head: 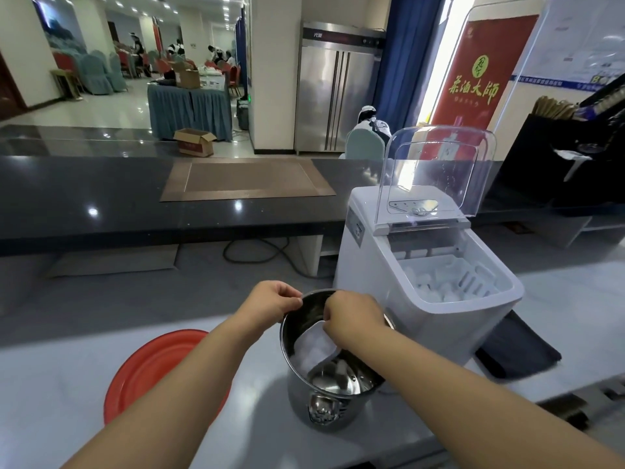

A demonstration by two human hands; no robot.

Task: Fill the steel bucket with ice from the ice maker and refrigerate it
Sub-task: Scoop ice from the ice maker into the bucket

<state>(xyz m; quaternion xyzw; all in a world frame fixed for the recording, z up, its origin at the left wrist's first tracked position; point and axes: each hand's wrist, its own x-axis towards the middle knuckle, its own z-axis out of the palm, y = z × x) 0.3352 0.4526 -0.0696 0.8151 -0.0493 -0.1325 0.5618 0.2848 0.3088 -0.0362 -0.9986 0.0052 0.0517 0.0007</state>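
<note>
Head view: we look down along both bare forearms onto a pale tabletop (pixel 61 384).
ice maker (pixel 382 275): white, on the tabletop at our right, its clear lid (pixel 436 170) raised; we see ice (pixel 443 294) lying in its open basket.
steel bucket (pixel 299 397): on the tabletop just beside the ice maker's near left corner, its mouth open toward us; a few cubes lie at its bottom.
left hand (pixel 275 299): at the bucket's far left rim; its grip pinches the rim between thumb and fingertips.
right hand (pixel 353 319): over the bucket's mouth, knuckles up; its grip is curled round the upper end of a scoop (pixel 316 346).
scoop: translucent white, inside the bucket, slanting downward and loaded with ice.
red plate (pixel 152 370): flat on the tabletop left of the bucket, partly behind our left forearm.
dark cloth (pixel 517 353): under the ice maker's right side, sticking out toward us.
refrigerator (pixel 334 96): steel, doors closed, well apart beyond the dark counter (pixel 101 198).
</note>
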